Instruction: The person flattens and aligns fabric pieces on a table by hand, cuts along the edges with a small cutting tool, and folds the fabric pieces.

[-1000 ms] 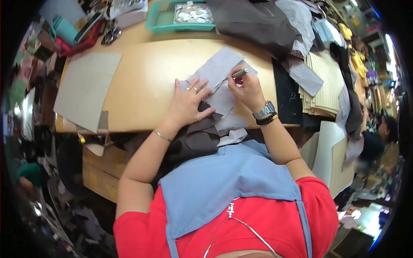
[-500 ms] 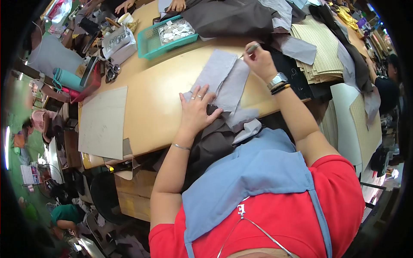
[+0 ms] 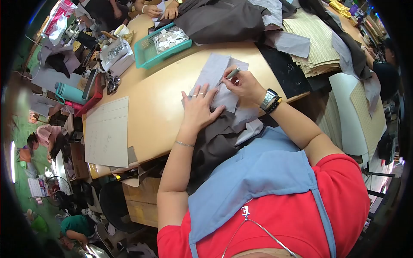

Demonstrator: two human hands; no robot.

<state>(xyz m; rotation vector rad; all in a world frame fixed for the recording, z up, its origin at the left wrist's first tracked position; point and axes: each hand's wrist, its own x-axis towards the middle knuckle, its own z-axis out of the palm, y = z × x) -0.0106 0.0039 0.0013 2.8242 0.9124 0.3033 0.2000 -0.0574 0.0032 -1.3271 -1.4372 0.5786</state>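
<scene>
My left hand (image 3: 199, 105) lies flat with its fingers spread on a pale grey piece of fabric (image 3: 211, 69) on the table. In my right hand (image 3: 244, 87) is a pen (image 3: 233, 73), gripped like a writing tool. Its tip is at the fabric, close to the fold or edge running down the middle, just right of my left fingertips. Dark brown cloth (image 3: 215, 138) joined to the grey fabric hangs over the table's front edge toward my lap.
A teal basket (image 3: 138, 56) of small pale pieces stands at the back. A cardboard sheet (image 3: 106, 133) lies left on the table (image 3: 159, 99). Dark cloth (image 3: 219, 21) and stacked patterned sheets (image 3: 314, 43) are at the back right. A co-worker's hands (image 3: 161, 11) show across the table.
My right hand with the pen has moved from the fabric's far right edge down and left, nearer my left hand. The left hand stays flat on the fabric. The view has shifted slightly.
</scene>
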